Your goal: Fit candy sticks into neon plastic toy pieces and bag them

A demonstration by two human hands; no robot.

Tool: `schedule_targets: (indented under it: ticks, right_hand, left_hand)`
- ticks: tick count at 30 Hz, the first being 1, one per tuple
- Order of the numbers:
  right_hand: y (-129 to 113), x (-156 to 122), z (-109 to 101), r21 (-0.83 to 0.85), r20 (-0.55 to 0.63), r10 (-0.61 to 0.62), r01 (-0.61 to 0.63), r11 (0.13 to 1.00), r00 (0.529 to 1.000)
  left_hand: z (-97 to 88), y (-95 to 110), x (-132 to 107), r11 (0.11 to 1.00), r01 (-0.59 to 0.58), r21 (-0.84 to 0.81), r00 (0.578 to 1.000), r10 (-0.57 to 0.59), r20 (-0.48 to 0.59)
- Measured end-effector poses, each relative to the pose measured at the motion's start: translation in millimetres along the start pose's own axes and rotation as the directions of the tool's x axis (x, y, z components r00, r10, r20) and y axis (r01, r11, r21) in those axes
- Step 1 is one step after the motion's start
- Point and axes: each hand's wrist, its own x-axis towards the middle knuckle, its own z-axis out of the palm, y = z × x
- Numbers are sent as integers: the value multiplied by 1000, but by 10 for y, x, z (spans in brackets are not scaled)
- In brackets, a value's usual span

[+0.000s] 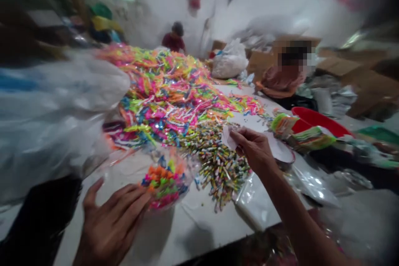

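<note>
In the lower left, my left hand has its thumb spread and its fingers stretched out, the fingertips against the side of a clear plastic bag filled with small orange, green, blue and pink pieces. My right hand is closed in a pinch on a small white paper slip. Below the slip lies a heap of short, thin, multicoloured sticks, too blurred to name exactly. Behind the bag rises a large pile of bright, wrapped plastic pieces.
A big translucent sack bulges at the left. Flat clear plastic bags lie at the table's front edge. To the right are a red basin and green-orange packets. Two people sit beyond the table.
</note>
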Motion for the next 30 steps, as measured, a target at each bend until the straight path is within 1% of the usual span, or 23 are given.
schedule_targets:
  ticks: [1,2,3,4,5,6,7,8,9,10,11,12,13,16,18,20,21,23,24,25,27,28,30]
  right_hand:
    - [-211,-132,217,-22,56,-37,38,999,998]
    - [-409,-260,413,-38,102,-104,108,993,989]
    - [-581,-374,586,-59,153,-180,191,980,972]
    - [-718,-468,737,-86,237,-257,284,955,937]
    - [-816,-542,868,-131,371,-310,379,916,875]
    - [-874,-593,979,-175,521,-332,480,860,786]
    - [-897,-627,1071,-216,667,-313,578,787,676]
    - [-893,-648,1146,-259,781,-253,664,702,571]
    - [-873,-661,1203,-299,851,-176,731,613,495]
    - [-847,-672,1246,-338,885,-103,778,530,455]
    - [-822,-687,1277,-377,894,-45,804,461,445]
    - [-804,-707,1302,-412,891,-7,812,414,455]
    - [-793,-736,1323,-434,886,23,811,393,463]
    - [-776,-862,1406,-420,901,90,805,420,423]
    - [-744,-948,1482,-413,908,120,810,416,402]
    - [-702,-1003,1547,-411,909,110,826,386,402]
    - [-692,-1014,1560,-416,906,93,827,377,414]
    - [-726,-1010,1516,-438,886,41,804,402,462]
    - [-773,-1001,1451,-453,869,26,774,444,493]
    - [-835,-992,1358,-456,852,9,733,505,523]
    - [-964,-979,1100,-415,809,-53,632,654,586]
    - [-1004,-976,951,-380,772,-103,585,717,627]
    - [-981,-972,672,-334,669,-200,529,780,716]
  left_hand:
    - [-62,35,31,1000,-3,8,1000,3,-10]
    - [-118,77,64,1000,6,-14,1000,-6,-9]
    - [-169,126,94,998,4,-56,1000,-4,0]
    - [-214,176,118,995,10,-102,1000,-9,4]
    - [-257,225,133,989,1,-148,1000,0,10]
    - [-295,268,138,983,-12,-185,1000,15,14]
    - [-331,303,133,977,-30,-210,999,35,17]
    - [-362,328,118,974,-40,-222,999,46,18]
    - [-388,345,96,972,-47,-231,998,53,21]
    - [-408,354,68,970,-54,-239,998,61,23]
    - [-421,359,36,967,-57,-247,998,65,23]
    - [-428,362,3,965,-57,-256,998,64,18]
    - [-429,365,-32,963,-57,-264,998,62,13]
    - [-413,385,-123,960,-62,-272,998,60,-14]
    - [-402,408,-166,964,-52,-260,998,45,-35]
    - [-408,438,-190,968,-42,-247,998,30,-55]
    - [-421,454,-195,970,-39,-241,998,25,-59]
    - [-465,483,-202,972,-45,-230,998,33,-56]
    - [-491,492,-209,973,-52,-225,998,40,-56]
    - [-515,494,-220,976,-55,-210,997,43,-60]
    - [-528,460,-265,989,-46,-142,995,33,-96]
    - [-508,417,-297,995,-29,-100,990,15,-143]
    - [-400,270,-366,995,70,-64,968,-83,-237]
